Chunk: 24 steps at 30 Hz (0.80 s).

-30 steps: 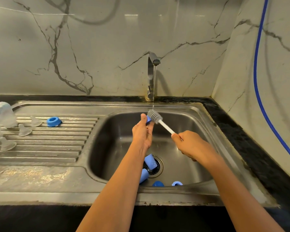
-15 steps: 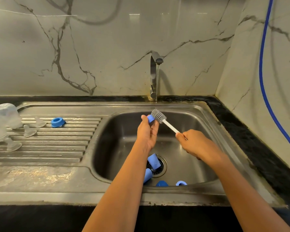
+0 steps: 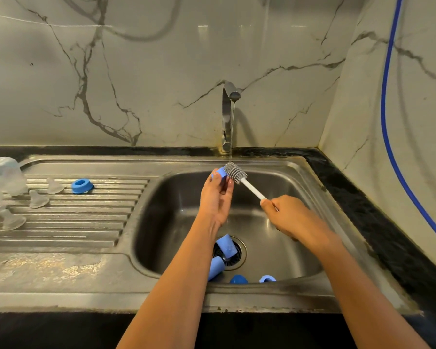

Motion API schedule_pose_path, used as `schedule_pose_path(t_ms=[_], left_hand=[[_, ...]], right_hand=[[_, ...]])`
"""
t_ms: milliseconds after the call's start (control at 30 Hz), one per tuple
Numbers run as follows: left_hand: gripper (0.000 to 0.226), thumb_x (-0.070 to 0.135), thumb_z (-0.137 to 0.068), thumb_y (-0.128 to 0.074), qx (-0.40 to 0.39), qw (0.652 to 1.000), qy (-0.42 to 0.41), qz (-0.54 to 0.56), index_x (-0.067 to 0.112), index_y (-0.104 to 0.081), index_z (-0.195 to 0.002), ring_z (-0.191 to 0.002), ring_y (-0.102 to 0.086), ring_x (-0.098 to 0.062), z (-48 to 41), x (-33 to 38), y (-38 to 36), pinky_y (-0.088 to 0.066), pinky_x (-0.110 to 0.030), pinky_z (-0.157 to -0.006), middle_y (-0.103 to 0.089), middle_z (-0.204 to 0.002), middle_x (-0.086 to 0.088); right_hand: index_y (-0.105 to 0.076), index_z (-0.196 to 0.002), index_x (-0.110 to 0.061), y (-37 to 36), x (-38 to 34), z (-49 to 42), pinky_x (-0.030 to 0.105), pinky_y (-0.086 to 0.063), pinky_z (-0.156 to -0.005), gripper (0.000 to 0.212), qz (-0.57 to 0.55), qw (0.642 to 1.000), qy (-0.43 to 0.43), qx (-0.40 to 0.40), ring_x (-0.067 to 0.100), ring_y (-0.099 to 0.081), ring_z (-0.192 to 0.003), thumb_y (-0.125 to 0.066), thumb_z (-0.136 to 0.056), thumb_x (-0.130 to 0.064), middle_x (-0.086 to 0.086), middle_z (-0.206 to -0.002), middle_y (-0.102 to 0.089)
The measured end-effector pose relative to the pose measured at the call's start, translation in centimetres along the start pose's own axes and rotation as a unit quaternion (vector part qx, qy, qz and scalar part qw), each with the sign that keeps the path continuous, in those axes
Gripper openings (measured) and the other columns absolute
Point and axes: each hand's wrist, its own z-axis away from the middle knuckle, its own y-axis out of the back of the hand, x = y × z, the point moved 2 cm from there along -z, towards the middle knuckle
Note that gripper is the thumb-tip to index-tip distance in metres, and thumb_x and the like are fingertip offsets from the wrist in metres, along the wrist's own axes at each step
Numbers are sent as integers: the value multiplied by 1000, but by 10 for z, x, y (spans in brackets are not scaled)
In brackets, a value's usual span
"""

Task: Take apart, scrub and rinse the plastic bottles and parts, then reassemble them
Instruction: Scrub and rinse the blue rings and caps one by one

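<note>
Left hand (image 3: 215, 197) fingers (image 3: 230, 185) pinch a blue cap (image 3: 221, 173); right hand (image 3: 288, 217) grips the brush (image 3: 237, 174) touching it.

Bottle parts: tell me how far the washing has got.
Seemingly done: a blue ring, clear teats and clear bottles sit on the drainboard. In hand: the left hand holds a blue part, the right hand the brush against it. Left: four blue parts in the basin, then reassembly.

Both bare forearms reached forward and converged. Left hand (image 3: 215, 197) was raised, thumb and fingertips pinching a small blue part (image 3: 220, 172). Right hand (image 3: 291, 217) sat lower, curled round the brush (image 3: 237, 175) handle (back of hand up, fingers mostly hidden). The hands were apart.
</note>
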Motion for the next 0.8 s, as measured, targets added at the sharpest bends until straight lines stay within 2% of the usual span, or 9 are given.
schedule_pose_path(t_ms=[200,333,367,467,500,600,633,733,800], left_hand=[[17,12,-100,-49,-36,998,18,-53,4,-60,-110,-94,-62,-19,8,-7,-8,-53,-29,-90,-67,-99,-13],[23,16,-101,-47,34,999,-3,26,-1,-56,-114,-85,-58,-18,0,1,0,-50,-30,-91,-62,-97,-16],[23,18,-102,-45,42,999,-11,14,1,-56,-112,-82,-57,-18,-1,2,1,-50,-32,-90,-60,-97,-16],[26,28,-103,-42,53,995,-22,-79,8,-55,-112,-73,-51,-16,-2,-3,-1,-49,-32,-69,-53,-92,-11],[31,32,-103,-42,60,994,-21,-87,7,-53,-115,-72,-51,-16,-2,-3,-1,-49,-33,-69,-52,-90,-11],[45,40,-102,-40,74,996,-18,-53,2,-50,-123,-79,-55,-18,-7,1,4,-50,-40,-94,-57,-91,-10],[45,41,-102,-39,76,996,-21,-52,3,-51,-122,-77,-56,-16,-8,2,5,-49,-38,-95,-59,-89,-9],[37,39,-102,-41,77,995,-24,-61,6,-57,-105,-71,-53,-9,-9,4,8,-50,-22,-79,-57,-85,-6],[34,35,-100,-46,58,994,-33,-89,4,-59,-103,-78,-58,-9,-7,2,6,-51,-20,-84,-61,-91,-6]], right_hand=[[-43,-60,-18,1,0,-6,29,-27,-46,47,12,997,10,75,15,-43,-53,-33,-103,-37,2,-61,-47],[-46,-63,-15,-3,2,-1,27,-30,-47,47,36,999,14,-9,15,-39,-50,-34,-102,-38,2,-61,-46],[-46,-63,-15,-6,1,0,27,-29,-47,47,47,998,17,-30,15,-38,-50,-35,-102,-38,2,-61,-45],[-43,-62,-16,-15,-1,2,27,-27,-45,45,70,997,17,-41,15,-37,-49,-36,-101,-38,1,-60,-44],[-44,-63,-16,-16,-1,2,27,-27,-45,45,66,997,13,-40,15,-37,-49,-36,-101,-38,1,-61,-44],[-47,-66,-15,-12,0,3,26,-29,-46,44,58,997,5,-42,15,-38,-50,-36,-101,-39,1,-62,-46],[-49,-66,-15,-10,1,4,27,-29,-46,44,56,998,3,-41,15,-38,-50,-35,-101,-39,1,-62,-46],[-52,-68,-13,-3,1,7,25,-30,-46,45,41,999,-4,-13,15,-39,-50,-34,-102,-38,2,-62,-48],[-54,-70,-11,-2,-1,6,26,-31,-46,47,29,999,1,14,15,-41,-51,-34,-102,-38,2,-63,-49]])
